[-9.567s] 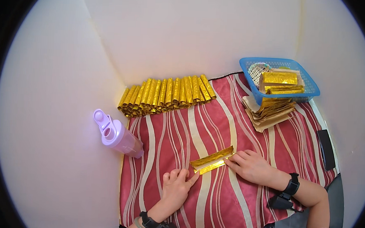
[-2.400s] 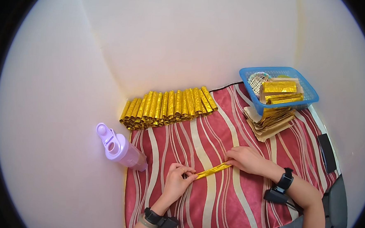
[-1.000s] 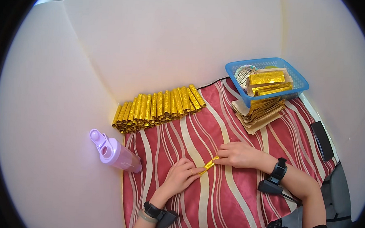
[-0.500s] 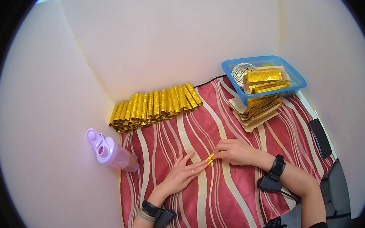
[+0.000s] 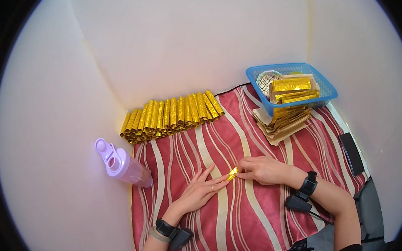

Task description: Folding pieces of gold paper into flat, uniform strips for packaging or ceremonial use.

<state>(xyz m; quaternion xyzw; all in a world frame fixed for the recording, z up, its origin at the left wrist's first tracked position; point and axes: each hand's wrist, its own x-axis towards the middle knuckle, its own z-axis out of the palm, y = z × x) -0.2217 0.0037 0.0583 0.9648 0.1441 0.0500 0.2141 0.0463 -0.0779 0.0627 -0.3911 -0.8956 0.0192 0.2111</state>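
Note:
On the red striped cloth (image 5: 184,161) lies a small piece of gold foil paper (image 5: 232,173), between my two hands. My right hand (image 5: 263,169) pinches its right end with thumb and fingers. Flat on the cloth, my left hand (image 5: 197,191) has its fingers stretched and spread, one fingertip touching the paper's left end. Most of the paper's far end is covered by my right fingers. Gold paper rolls (image 5: 174,114) lie piled side by side along the back left edge.
A blue plastic basket (image 5: 328,97) at the back right holds gold papers and a woven round item (image 5: 268,77). Brown-backed gold sheets (image 5: 285,130) are stacked before it. A purple bottle (image 5: 125,168) stands at left, a black phone-like slab (image 5: 352,154) at right. Pale walls enclose the table.
My right hand has shifted slightly to the right and nearer me, and more of the gold paper shows between the hands. My left hand stays almost in place.

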